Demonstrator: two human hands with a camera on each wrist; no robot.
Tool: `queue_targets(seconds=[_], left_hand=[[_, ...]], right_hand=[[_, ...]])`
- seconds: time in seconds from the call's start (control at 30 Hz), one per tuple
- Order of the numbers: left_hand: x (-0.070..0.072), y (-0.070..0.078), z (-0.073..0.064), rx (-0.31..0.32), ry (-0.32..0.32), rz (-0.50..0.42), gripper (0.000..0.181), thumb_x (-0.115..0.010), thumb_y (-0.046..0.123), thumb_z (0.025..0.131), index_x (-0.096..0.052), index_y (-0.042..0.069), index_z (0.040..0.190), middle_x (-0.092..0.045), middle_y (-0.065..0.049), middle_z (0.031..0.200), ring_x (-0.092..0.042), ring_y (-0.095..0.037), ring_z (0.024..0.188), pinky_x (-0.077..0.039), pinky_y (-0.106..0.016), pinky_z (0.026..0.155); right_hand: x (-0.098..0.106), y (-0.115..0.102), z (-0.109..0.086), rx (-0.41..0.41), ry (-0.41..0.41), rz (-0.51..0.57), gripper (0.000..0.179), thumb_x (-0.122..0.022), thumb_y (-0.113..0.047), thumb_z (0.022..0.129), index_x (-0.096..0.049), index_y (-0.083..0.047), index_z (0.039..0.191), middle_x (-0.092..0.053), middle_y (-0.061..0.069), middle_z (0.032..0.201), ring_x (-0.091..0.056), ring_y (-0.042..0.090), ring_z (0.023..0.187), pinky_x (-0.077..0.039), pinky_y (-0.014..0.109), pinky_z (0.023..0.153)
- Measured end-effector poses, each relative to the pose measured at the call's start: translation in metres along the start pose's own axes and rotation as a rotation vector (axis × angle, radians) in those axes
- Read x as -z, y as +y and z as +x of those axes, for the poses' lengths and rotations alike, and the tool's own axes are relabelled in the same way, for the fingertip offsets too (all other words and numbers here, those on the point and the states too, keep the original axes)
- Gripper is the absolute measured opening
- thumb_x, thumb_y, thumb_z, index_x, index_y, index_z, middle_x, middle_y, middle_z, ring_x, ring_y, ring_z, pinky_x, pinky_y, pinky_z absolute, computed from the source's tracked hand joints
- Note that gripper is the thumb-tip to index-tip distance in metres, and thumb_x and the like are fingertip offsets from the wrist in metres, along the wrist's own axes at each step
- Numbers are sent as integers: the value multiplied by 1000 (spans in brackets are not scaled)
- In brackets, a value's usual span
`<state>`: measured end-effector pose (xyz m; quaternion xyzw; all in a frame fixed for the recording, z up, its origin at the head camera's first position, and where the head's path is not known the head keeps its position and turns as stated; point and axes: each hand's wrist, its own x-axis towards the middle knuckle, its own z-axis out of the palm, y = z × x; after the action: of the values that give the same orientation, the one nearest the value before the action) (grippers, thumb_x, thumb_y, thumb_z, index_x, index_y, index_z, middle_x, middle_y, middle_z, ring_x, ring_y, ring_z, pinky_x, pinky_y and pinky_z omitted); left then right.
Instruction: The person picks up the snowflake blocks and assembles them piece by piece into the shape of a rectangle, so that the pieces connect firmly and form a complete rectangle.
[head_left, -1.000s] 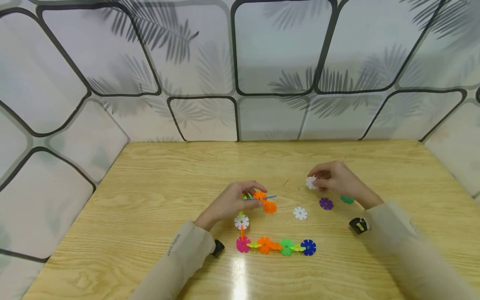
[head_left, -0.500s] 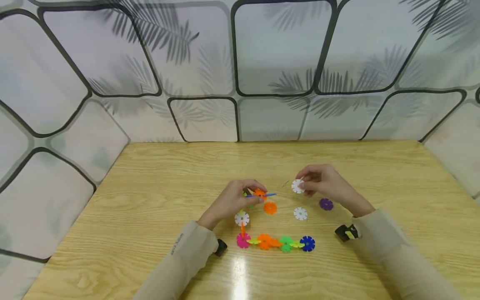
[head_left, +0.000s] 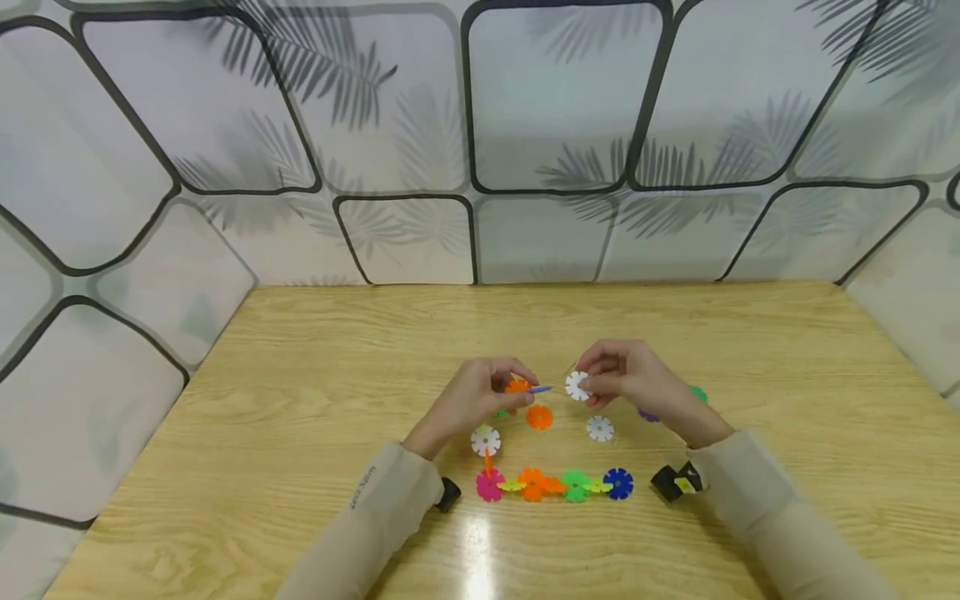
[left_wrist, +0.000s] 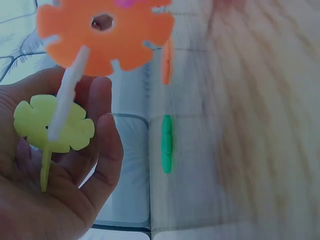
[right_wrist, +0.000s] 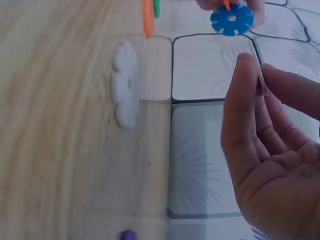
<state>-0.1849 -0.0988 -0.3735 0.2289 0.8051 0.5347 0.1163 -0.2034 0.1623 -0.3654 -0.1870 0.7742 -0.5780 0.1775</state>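
My left hand (head_left: 480,398) grips an orange notched plastic disc (head_left: 517,386) with a blue notched disc (head_left: 540,389) slotted onto it, shown face-on as the blue disc (right_wrist: 231,21) in the right wrist view. Between right thumb and fingers, my right hand (head_left: 633,379) pinches a white notched disc (head_left: 576,386), a short gap right of the blue one. A joined L-shaped chain runs through a white disc (head_left: 486,441), a pink disc (head_left: 490,485), an orange disc (head_left: 532,484) and a green disc (head_left: 576,486), ending at a dark blue disc (head_left: 618,483). My left fingers hide part of its upper end.
Loose on the wooden table (head_left: 337,350) lie an orange disc (head_left: 539,417) and a white disc (head_left: 600,429). A purple disc (head_left: 648,415) and a teal disc (head_left: 699,392) show partly beside my right wrist. Patterned cloth (head_left: 547,100) rises behind the table.
My right hand has moved left and slightly toward me with the white disc, close to the blue disc. My left hand keeps its hold, nearly in place.
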Motion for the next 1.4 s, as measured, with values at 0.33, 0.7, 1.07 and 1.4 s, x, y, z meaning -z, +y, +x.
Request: queue_targets(seconds=[0.33,0.7,1.07,1.4], left_hand=[[2,-3,2,-15,-32,-3,12,-71,2,94,-75,-5,103,-72,-10,84,-64,-29,65,-47,-25,54],[-3,-3,2,-14,-28,-19,11,-71,1,94,-74,-6,102,-74,-17,86,-66,-28,66,-51,-27,58],[-3,-2,3,-28,-28,-16,12,-70,2,95,-74,-6,104,-74,-17,88,-66,-31,68,-49,-25,58],[-3,-3,3,-48,-18,4,11,-71,3,95,-74,-5,102,-73,-17,83,-67,-33,68,-49,-24,57]], right_hand=[[-5,6,4,-22,-32,52,15,-63,5,96,-59,13,107,-69,13,87,-71,25,75,-61,37,70],[-10,10,5,-30,-53,77,15,-62,6,97,-57,15,107,-69,15,88,-71,22,75,-61,39,71],[-13,4,3,-44,25,84,13,-62,7,96,-58,14,106,-70,15,88,-71,24,75,-61,39,69],[-16,1,2,-58,68,97,14,-63,6,95,-58,15,106,-71,16,89,-72,22,75,-61,42,72]])
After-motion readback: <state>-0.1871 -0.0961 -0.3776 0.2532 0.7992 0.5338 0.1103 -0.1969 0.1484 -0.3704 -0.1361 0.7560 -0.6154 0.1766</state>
